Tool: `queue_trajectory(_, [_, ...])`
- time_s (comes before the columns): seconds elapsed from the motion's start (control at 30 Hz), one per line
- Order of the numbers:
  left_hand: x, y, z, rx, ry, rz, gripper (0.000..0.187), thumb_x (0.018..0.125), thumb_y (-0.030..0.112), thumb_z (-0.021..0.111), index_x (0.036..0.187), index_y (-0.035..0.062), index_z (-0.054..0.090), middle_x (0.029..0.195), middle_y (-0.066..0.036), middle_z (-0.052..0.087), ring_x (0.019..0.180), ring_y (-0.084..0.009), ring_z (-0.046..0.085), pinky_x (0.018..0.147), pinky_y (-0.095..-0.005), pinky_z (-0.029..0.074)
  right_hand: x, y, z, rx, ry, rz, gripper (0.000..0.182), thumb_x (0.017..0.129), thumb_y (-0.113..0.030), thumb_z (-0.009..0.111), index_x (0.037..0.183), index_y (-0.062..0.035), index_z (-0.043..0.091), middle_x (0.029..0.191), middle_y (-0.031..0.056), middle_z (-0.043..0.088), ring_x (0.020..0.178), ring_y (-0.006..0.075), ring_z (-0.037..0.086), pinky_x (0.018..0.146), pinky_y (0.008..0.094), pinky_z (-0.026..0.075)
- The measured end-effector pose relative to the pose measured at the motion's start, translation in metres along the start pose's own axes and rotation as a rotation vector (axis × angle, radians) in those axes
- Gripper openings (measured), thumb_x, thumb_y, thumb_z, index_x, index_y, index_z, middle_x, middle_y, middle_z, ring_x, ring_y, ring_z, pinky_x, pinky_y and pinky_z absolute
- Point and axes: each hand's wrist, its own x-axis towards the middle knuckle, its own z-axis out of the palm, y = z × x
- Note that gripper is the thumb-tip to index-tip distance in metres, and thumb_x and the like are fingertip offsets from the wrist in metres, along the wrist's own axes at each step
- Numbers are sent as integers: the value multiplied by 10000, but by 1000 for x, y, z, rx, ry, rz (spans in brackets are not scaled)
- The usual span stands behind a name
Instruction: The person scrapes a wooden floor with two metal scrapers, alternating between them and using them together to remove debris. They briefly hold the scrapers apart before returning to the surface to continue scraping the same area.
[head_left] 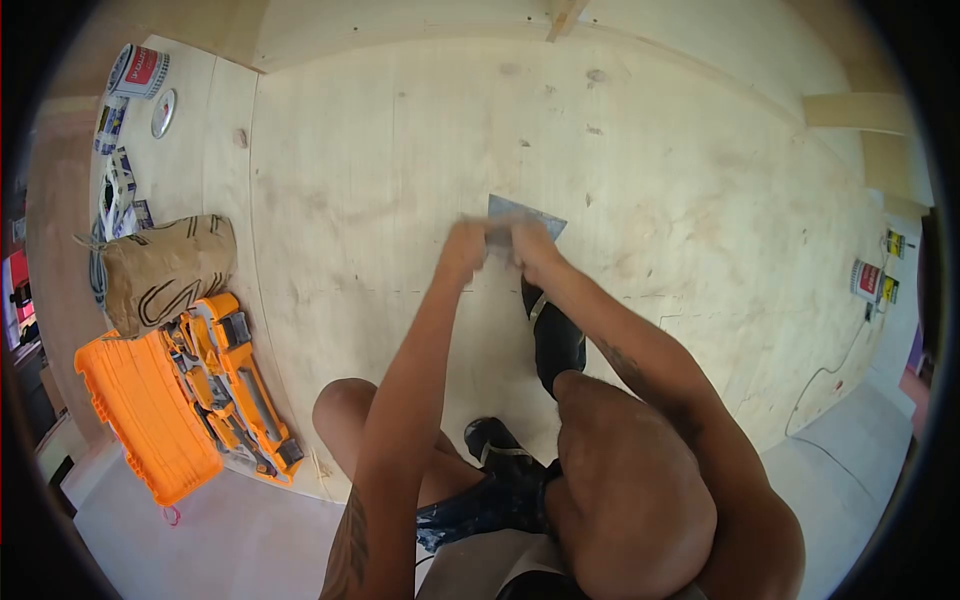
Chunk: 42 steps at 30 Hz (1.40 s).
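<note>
A putty knife (528, 210) with a wide grey blade shows in front of my hands, over the plywood floor (350, 150). My right hand (536, 252) is closed at the near side of this blade, its grip partly hidden by the fingers. Just beside it, my left hand (463, 250) is closed into a fist, close to the blade's left edge. Motion smears the fingers of both hands. A greyish blur lies between them, and I cannot make out what the left fist holds.
At the left lie an open orange toolbox (150, 415), a brown paper bag (170, 265), a paint tin (138, 72) and a round lid (164, 114). Another tin (865, 280) and a cable (820, 372) are at the right. My boot (557, 345) stands right below my hands.
</note>
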Motion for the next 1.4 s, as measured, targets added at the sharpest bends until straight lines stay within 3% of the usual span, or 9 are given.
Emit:
queue_trajectory(0.03, [14,-4,-7,239,-45,269,235,823,122,458,680,6,604,526,-30,424,415,-127,379,369,-318,253,33,15,1,72,33,-63,236,873,-98,380,826,-5,592,579,104,514,380,164,410,344,321,327])
queue_trajectory(0.1, [44,17,-17,-55,-104,-193,270,837,166,462,668,5,598,488,-15,386,379,-119,317,357,-306,233,22,-18,2,51,-35,32,235,885,-107,385,811,0,581,587,112,516,378,165,402,347,333,335])
queue_trajectory(0.57, [-8,52,11,-147,-87,-48,304,948,297,441,885,26,563,639,-92,535,557,-189,522,513,-332,430,1,-45,-50,397,0,-99,207,945,-177,462,993,20,504,700,89,513,509,163,479,411,305,390])
queue_trajectory(0.63, [-8,25,13,683,235,843,235,925,244,495,1013,39,569,966,-133,584,935,-250,563,832,-408,453,-8,-35,-91,547,80,-113,200,959,-188,464,1012,5,480,700,65,492,473,130,428,412,268,365])
queue_trajectory(0.67, [-10,17,6,955,162,975,310,898,220,544,1170,73,546,1242,-97,486,1235,-280,393,1049,-484,287,-8,-28,-111,592,79,-143,181,963,-193,466,968,-12,484,686,44,472,441,107,372,417,255,360])
queue_trajectory(0.8, [-20,12,-10,1210,53,1102,432,866,239,607,1259,93,504,1272,-88,468,1273,-283,373,1064,-518,273,-43,-25,-129,518,125,-77,166,961,-192,471,937,-31,502,674,24,452,421,94,329,424,263,364])
queue_trajectory(1.1, [-35,-7,47,1175,292,646,520,835,370,641,1259,96,517,1090,-77,542,1010,-270,477,929,-455,320,-65,-10,-116,407,53,6,211,960,-205,451,974,-8,525,689,68,539,459,134,443,421,280,372])
queue_trajectory(1.33, [-70,-27,67,600,479,593,316,937,295,510,1122,51,587,930,-86,608,879,-225,541,805,-394,386,-66,-4,-92,204,20,13,262,961,-209,431,1000,28,536,684,98,574,471,150,474,416,288,392])
queue_trajectory(1.4, [-77,-18,64,-227,141,60,302,966,295,459,1042,43,606,791,-43,612,701,-147,557,634,-303,433,-66,-1,-81,136,-37,43,261,957,-201,429,966,33,544,669,102,574,445,154,462,390,290,400])
